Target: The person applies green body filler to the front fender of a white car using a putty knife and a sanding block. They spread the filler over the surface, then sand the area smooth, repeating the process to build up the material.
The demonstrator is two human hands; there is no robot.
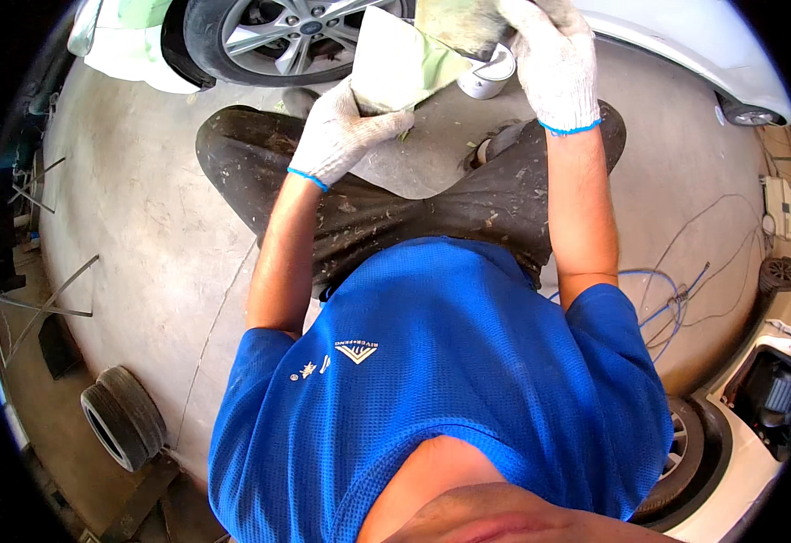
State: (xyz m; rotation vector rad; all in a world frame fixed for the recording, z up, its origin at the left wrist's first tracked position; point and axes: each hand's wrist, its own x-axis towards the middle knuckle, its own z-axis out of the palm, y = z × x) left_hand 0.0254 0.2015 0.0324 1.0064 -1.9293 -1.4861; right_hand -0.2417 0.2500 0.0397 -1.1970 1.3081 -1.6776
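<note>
Steadiness likely matters: the left hand (336, 133), fingers clamped on the pale sheet (395, 65) before the wheel (310, 28), should hold level while the right hand (558, 77) clasps the grey-green piece (461, 24).

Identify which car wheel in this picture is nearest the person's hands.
The silver-spoked wheel at the top, just beyond the left hand; the other wheels are much farther away.
</note>
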